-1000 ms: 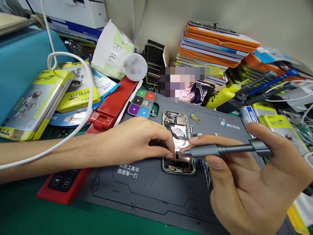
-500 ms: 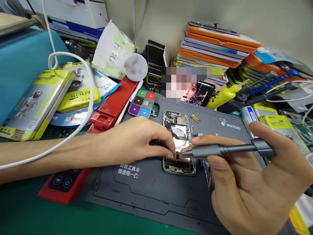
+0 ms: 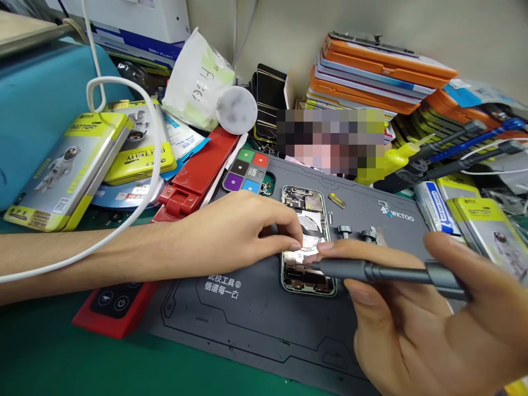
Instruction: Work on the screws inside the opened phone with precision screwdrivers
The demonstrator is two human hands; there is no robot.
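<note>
Opened smartphone with a pale green frame point(image 3: 310, 226): flat on the dark grey printed work mat point(image 3: 264, 330), inner parts bare, between the two hands, lower half partly behind fingers and tool

Left hand point(image 3: 264, 231): in from the left, thumb and forefinger tips together in a narrow pinch over the phone's middle — cannot tell whether anything sits between them

Right hand point(image 3: 433, 313): holds slim grey metal screwdriver point(image 3: 371, 271), one finger along the top, thumb underneath, another finger by the rear cap

Screwdriver tip: points left over the phone's lower half, blurred — cannot tell whether it touches

Loose bits: small yellow-and-silver piece point(image 3: 337, 201) and thin silvery strip point(image 3: 330, 218) on the mat, near the phone's upper right; small grey round-headed metal pieces point(image 3: 344, 231) just beyond the right hand's fingers

White cable point(image 3: 156, 143): loops down and crosses in front of the left forearm

Red plastic folding device point(image 3: 206, 159): runs under the left forearm, dark button panel at the near end

Grey tray with coloured squares point(image 3: 243, 168): at the mat's far left corner

Far left: grey-and-yellow battery boxes point(image 3: 66, 170), white-and-green cup point(image 3: 196, 82) on its side

Far right: stacked orange and grey flat cases point(image 3: 363, 82), yellow bottle with pointed nozzle point(image 3: 398, 159)
</note>
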